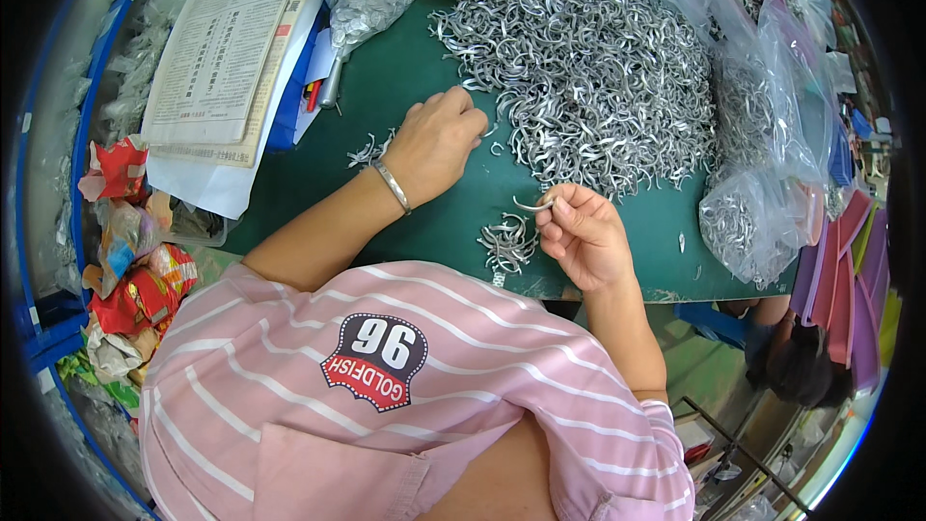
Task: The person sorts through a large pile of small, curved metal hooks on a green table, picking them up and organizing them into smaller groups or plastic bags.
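A large heap of small curved silvery metal pieces spreads over the green table. My right hand pinches one curved metal piece between thumb and forefinger, its thin end pointing left. Just left of that hand, near the table's front edge, lies a small pile of similar pieces. My left hand, with a metal bangle on the wrist, is closed with knuckles up at the heap's left edge. Its fingertips are turned down and mostly hidden, so what they hold cannot be made out. Another few pieces lie beside its wrist.
Clear plastic bags of the same pieces stand along the right side. Printed sheets lean on a blue bin at left, beside pens. Crumpled red packaging fills the lower left. Another person's dark hair shows at the right.
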Tool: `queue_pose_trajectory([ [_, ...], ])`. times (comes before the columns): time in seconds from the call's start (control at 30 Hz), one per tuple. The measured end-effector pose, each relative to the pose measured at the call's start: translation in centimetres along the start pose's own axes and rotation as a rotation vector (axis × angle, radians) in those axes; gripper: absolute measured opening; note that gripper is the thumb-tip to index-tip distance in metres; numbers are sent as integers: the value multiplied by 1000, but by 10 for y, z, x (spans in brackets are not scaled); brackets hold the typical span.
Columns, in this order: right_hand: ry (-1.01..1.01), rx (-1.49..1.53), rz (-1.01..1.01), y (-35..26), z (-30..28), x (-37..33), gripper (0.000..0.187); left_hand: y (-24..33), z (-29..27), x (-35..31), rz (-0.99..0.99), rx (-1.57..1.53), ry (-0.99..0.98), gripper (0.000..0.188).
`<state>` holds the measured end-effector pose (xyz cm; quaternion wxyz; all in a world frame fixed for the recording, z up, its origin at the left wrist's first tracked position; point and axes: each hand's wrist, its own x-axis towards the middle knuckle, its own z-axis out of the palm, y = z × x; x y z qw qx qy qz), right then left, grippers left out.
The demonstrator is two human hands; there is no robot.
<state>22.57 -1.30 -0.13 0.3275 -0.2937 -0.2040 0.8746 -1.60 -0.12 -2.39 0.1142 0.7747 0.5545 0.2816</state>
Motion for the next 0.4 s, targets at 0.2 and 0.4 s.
queue_pose_trajectory([
  [0.2,33,-269,-37,3,-1,-3,9,1,-7,-1,-47,-161,18,8],
  [0.4,-57,-1257,-380,2,11,-8,6,14,-18,-6,-467,-751,-259,9],
])
